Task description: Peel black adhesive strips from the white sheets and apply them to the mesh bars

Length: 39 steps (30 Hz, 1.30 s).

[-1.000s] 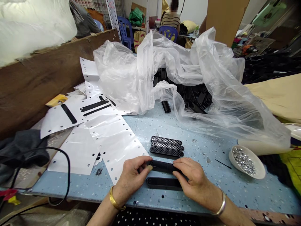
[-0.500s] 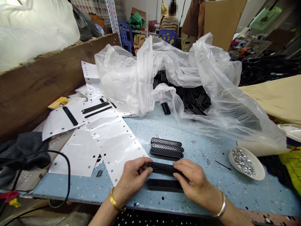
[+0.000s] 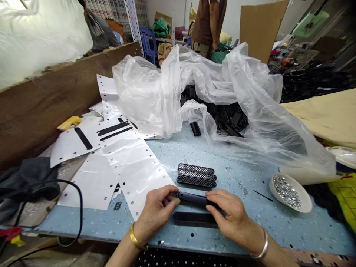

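Observation:
A long black plastic strip with rounded ends [image 3: 192, 198] is held level, low over the blue speckled table, between my two hands. My left hand [image 3: 159, 208] pinches its left end between thumb and fingers. Thumb and fingers of my right hand [image 3: 232, 210] are closed around the right end, which they partly hide. Just nearer to me lies a second smooth black strip [image 3: 194, 218], its right end under my right hand. Beyond the held strip, three black strips with a crisscross-patterned side [image 3: 197, 175] lie side by side.
A clear plastic bag [image 3: 144, 92] spills black parts [image 3: 230, 118] at the back. White perforated sheets [image 3: 133, 159] with black strips on them lie left. At right are a thin black stick [image 3: 263, 195] and a white bowl [image 3: 306, 204] of small metal pieces. A person [image 3: 207, 26] stands behind.
The held strip has tilted a little, showing more of its smooth top face. Both hands keep their grip at its ends. In the background, the standing person has moved left.

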Available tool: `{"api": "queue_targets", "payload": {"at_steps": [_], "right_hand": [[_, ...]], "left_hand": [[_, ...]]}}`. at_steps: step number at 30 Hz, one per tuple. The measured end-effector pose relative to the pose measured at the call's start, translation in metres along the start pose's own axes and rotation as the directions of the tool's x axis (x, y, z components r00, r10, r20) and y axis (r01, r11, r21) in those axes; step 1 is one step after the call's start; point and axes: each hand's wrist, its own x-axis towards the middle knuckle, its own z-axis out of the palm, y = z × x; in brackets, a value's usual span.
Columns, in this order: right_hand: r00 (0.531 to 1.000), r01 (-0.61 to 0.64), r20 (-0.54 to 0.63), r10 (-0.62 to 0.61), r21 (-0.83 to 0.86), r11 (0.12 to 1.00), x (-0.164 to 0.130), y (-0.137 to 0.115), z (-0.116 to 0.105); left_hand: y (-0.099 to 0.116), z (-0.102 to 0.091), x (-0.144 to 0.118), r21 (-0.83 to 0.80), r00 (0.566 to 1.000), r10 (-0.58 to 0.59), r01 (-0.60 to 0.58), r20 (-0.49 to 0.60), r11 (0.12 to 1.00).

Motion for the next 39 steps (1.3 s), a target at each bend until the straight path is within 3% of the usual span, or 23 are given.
{"api": "queue_targets", "payload": {"at_steps": [39], "right_hand": [[1.000,0.014,0.012,-0.014,-0.053,0.999,0.0046,-0.0061,0.0051]], "left_hand": [[-0.0014,0.0014,0.0015,-0.007,0.999,-0.033,0.033,0.003,0.999]]}}
